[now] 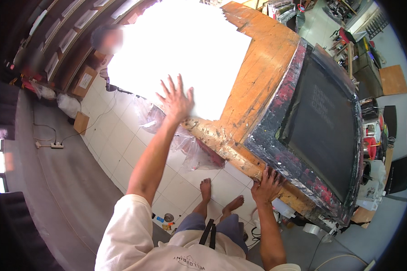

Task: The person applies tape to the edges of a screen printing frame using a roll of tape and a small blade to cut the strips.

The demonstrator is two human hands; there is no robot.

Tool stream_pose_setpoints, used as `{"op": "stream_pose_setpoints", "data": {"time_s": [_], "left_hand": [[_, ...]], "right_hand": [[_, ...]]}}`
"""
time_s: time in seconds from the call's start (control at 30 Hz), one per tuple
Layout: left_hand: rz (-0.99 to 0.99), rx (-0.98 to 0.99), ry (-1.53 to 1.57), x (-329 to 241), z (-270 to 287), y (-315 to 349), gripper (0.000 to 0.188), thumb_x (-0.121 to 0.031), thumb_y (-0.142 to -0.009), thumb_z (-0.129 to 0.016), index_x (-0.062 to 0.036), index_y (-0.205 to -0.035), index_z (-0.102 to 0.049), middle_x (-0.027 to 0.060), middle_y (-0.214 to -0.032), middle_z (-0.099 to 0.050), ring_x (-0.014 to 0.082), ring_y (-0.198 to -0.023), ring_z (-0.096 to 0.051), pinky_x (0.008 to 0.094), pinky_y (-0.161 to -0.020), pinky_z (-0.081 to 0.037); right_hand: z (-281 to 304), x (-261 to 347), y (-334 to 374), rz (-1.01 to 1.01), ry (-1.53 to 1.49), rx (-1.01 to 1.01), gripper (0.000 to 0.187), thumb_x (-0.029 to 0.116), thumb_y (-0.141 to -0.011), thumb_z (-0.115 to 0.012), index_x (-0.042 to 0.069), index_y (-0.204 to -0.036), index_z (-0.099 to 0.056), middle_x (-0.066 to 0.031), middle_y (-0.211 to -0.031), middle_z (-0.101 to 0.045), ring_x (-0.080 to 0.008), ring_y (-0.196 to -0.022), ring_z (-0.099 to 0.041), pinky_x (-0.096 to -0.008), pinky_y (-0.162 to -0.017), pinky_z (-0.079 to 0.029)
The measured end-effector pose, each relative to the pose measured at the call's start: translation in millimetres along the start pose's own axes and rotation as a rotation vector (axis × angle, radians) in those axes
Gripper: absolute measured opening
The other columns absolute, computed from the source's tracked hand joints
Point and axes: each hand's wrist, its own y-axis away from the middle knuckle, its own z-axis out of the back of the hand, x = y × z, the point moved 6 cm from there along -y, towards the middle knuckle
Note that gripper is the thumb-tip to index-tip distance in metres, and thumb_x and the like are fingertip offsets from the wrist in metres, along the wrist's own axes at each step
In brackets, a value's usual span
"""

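Note:
My left hand [177, 101] lies with fingers spread on the near edge of a stack of bright white sheets [203, 58]. The sheets rest on a worn orange-brown wooden table [267, 36], and strong glare washes out their surface. At the table's near edge, my right hand [267, 186] rests palm down with its fingers apart, holding nothing. Its fingertips reach the near corner of a paint-stained screen printing frame [276, 153]. The frame's dark mesh [323, 122] carries pale lettering and sits on the table's right part.
Another person [107, 39] is beyond the sheets at the far left. Clear plastic bags [196, 153] hang under the table edge. Shelving [70, 38] and a cardboard box [83, 81] stand left. Tubs and cans [371, 131] line the right side. A power strip [56, 145] lies left.

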Motion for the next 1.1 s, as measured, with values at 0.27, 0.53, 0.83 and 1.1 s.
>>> {"op": "stream_pose_setpoints", "data": {"time_s": [0.27, 0.53, 0.83, 1.1], "left_hand": [[-0.058, -0.021, 0.056, -21, -14, 16, 0.074, -0.053, -0.096, -0.032, -0.0104, -0.153, -0.011, 0.0288, -0.155, -0.004, 0.0512, -0.141, 0.005, 0.0724, -0.106, -0.002], [-0.613, -0.199, 0.615, -98, 12, 129, 0.04, -0.004, -0.083, -0.059, -0.0006, -0.123, -0.053, 0.0245, -0.125, -0.051, 0.04, -0.113, -0.049, 0.0448, -0.097, -0.042], [-0.49, -0.161, 0.504, -161, -43, 176, 0.044, -0.032, -0.081, -0.067, -0.0041, -0.114, -0.061, 0.0182, -0.126, -0.053, 0.0336, -0.125, -0.041, 0.0581, -0.1, -0.025], [-0.52, -0.254, 0.319, -179, -38, 183, 0.087, -0.062, -0.064, -0.075, 0.0071, -0.114, -0.057, 0.0268, -0.12, -0.05, 0.0394, -0.121, -0.034, 0.0573, -0.099, -0.022]], "right_hand": [[-1, -1, -9, -0.074, 0.045, 0.106, 0.065, 0.046, -0.083, -0.054, 0.013, -0.139, -0.047, -0.0186, -0.13, -0.052, -0.0416, -0.116, -0.047, -0.0643, -0.106, -0.022], [4, -4, -6, 0.107, 0.101, -0.445, 0.055, 0.046, -0.087, -0.053, 0.009, -0.128, -0.055, -0.0174, -0.116, -0.059, -0.0401, -0.112, -0.052, -0.0602, -0.099, -0.032], [38, -43, -67, -0.335, -0.33, -0.073, 0.04, 0.043, -0.085, -0.064, 0.004, -0.092, -0.07, -0.0124, -0.068, -0.065, -0.0233, -0.058, -0.058, -0.0393, -0.062, -0.048], [33, -65, -107, -0.244, -0.378, -0.194, 0.047, 0.059, -0.079, -0.065, 0.018, -0.101, -0.072, -0.0077, -0.084, -0.072, -0.026, -0.074, -0.069, -0.0353, -0.071, -0.053]]}}
